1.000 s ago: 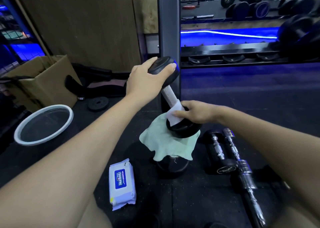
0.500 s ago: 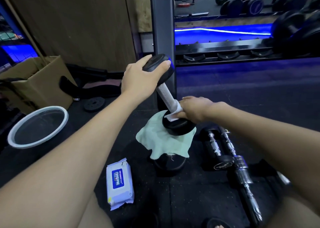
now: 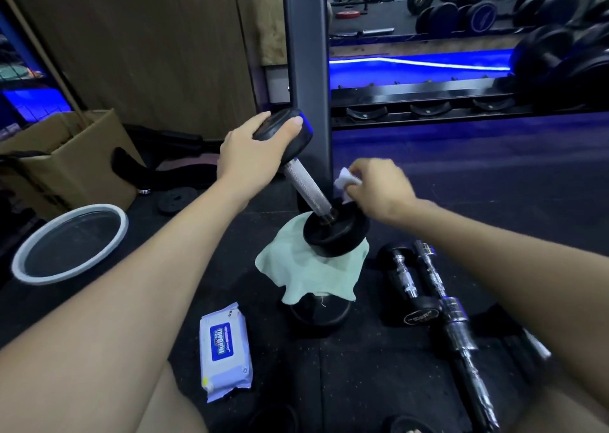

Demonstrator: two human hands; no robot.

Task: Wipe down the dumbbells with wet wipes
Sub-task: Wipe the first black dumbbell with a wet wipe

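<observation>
Black rubber gym floor (image 3: 395, 383), rack post behind. Head view: tilted dumbbell (image 3: 308, 188) at centre, lower head on green cloth (image 3: 313, 271). Left hand (image 3: 250, 155) gripping upper head, fingers curled over. Right hand (image 3: 379, 188) at 3 o'clock, fingers pinching wet wipe (image 3: 346, 178). Wipes pack (image 3: 225, 350) at 7 o'clock.
</observation>
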